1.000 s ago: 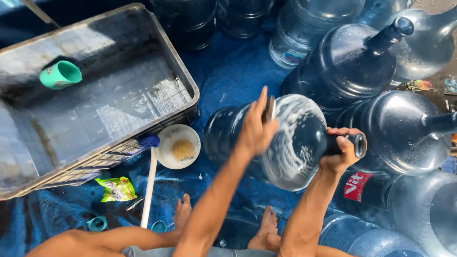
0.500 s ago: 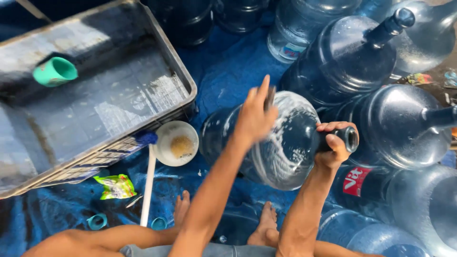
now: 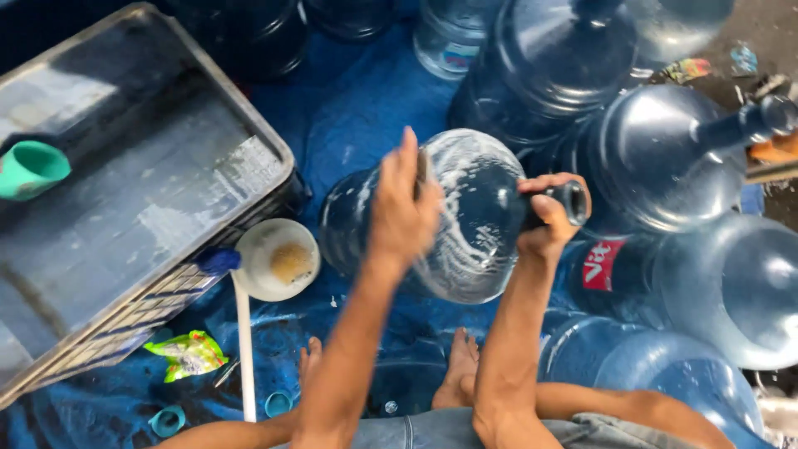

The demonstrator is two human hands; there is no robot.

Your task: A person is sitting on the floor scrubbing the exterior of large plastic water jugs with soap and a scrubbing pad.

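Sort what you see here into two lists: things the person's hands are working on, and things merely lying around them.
In use:
- soapy water jug, lying on its side
- left hand, pressed on the jug's side
- right hand, gripping the jug's neck

Lying about:
- other water jugs
- grey crate
- green cup
- white bowl
- white stick
- green wrapper

A wet blue tarp [image 3: 357, 108] covers the floor under bright daylight, with bare grey ground [image 3: 752, 33] at its top right corner
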